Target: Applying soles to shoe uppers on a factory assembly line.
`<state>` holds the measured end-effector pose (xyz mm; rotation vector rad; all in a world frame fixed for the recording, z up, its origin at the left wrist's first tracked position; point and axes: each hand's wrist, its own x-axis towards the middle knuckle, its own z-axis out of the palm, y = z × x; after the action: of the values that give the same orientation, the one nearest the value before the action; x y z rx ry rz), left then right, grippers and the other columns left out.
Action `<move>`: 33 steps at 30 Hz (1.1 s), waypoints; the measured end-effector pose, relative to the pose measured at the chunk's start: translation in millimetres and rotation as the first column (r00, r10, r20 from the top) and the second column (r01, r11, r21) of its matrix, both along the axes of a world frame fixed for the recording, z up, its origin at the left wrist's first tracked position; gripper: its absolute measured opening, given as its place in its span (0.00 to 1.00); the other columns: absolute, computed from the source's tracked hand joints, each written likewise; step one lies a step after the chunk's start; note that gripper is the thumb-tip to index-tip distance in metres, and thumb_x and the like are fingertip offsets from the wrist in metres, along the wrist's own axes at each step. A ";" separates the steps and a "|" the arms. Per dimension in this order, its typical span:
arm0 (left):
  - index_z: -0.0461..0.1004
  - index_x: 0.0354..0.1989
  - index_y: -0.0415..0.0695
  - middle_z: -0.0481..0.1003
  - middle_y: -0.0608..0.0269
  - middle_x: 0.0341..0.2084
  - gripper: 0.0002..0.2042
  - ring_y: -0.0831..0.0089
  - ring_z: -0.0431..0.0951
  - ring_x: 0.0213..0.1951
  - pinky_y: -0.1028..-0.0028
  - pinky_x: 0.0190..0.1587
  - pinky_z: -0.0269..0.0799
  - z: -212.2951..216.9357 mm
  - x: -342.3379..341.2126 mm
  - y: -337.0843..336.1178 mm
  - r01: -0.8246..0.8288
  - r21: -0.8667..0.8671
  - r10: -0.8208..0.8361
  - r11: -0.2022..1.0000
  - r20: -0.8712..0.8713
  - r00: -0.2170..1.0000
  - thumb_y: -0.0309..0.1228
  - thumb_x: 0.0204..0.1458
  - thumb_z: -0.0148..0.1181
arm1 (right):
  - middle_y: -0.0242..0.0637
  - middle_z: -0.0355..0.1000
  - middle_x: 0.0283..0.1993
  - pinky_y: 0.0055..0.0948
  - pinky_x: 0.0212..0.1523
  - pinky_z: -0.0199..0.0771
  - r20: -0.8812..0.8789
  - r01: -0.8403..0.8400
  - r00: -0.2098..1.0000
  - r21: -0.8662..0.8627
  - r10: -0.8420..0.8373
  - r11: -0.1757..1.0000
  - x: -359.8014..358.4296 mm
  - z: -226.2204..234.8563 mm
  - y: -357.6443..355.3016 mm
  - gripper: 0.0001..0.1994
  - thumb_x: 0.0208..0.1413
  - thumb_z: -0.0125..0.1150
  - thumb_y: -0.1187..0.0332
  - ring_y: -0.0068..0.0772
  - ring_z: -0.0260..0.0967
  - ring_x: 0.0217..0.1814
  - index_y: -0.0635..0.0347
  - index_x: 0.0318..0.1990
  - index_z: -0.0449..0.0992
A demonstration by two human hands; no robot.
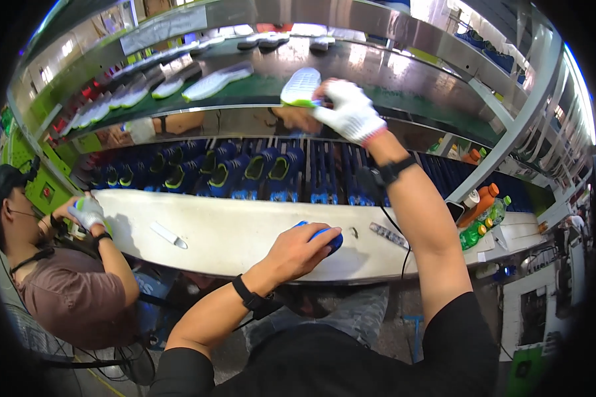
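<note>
My left hand (pixel 293 255), bare, is closed round a blue shoe (pixel 333 241) above the white worktop; only its rounded end shows past my fingers. Reaching up to the shelf, my right hand (pixel 347 111) in a white glove grips the near end of a white shoe sole (pixel 301 86) with a lime-green edge. My fingers are bent at that end, partly hidden by the glove. Another white sole (pixel 218 81) lies to the left on the green shelf surface, with several more beyond it.
Dark blue shoes (pixel 225 175) stand in a row on a rack behind the worktop (pixel 258 228). A white-handled tool (pixel 169 235) lies at left, a patterned strip (pixel 389 234) at right. Bottles (pixel 480 212) crowd the right end. A co-worker (pixel 79 284) works at left.
</note>
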<state>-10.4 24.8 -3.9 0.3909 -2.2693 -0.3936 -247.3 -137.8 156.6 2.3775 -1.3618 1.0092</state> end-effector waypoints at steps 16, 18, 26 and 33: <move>0.80 0.43 0.37 0.84 0.37 0.55 0.10 0.65 0.89 0.39 0.73 0.37 0.84 -15.0 26.8 66.5 0.092 0.606 0.185 0.790 -0.380 0.906 0.30 0.64 0.73 | 0.65 0.76 0.68 0.43 0.60 0.83 0.918 -0.491 0.392 0.150 0.064 0.858 28.9 -172.4 307.8 0.17 0.70 0.73 0.58 0.46 0.82 0.63 0.63 0.49 0.76; 0.80 0.42 0.38 0.84 0.40 0.56 0.11 0.64 0.90 0.36 0.73 0.35 0.84 -8.9 26.2 66.1 0.063 0.438 0.085 0.897 -0.310 0.947 0.30 0.60 0.76 | 0.66 0.71 0.74 0.42 0.58 0.85 0.841 -0.434 0.534 0.182 0.090 0.882 35.7 -187.9 309.9 0.18 0.63 0.80 0.62 0.49 0.83 0.61 0.60 0.48 0.75; 0.77 0.38 0.40 0.85 0.40 0.55 0.20 0.60 0.90 0.34 0.72 0.32 0.84 -9.5 17.7 65.7 0.048 0.360 0.045 0.932 -0.244 0.969 0.42 0.56 0.81 | 0.64 0.75 0.70 0.42 0.51 0.89 0.688 -0.234 0.723 0.152 0.067 0.960 32.0 -196.5 316.4 0.22 0.57 0.84 0.64 0.57 0.86 0.58 0.58 0.45 0.72; 0.75 0.36 0.41 0.87 0.42 0.51 0.20 0.60 0.91 0.35 0.71 0.34 0.86 -8.6 19.4 64.4 0.052 0.408 0.058 0.912 -0.254 0.965 0.40 0.55 0.82 | 0.61 0.77 0.68 0.44 0.55 0.89 0.685 -0.207 0.724 0.112 0.075 0.972 35.4 -199.1 312.6 0.22 0.55 0.85 0.65 0.58 0.85 0.60 0.57 0.42 0.71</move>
<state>9.0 89.1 -12.5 0.5219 -1.9187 -0.8783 -211.8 174.8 -42.5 2.3559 -1.5428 2.0360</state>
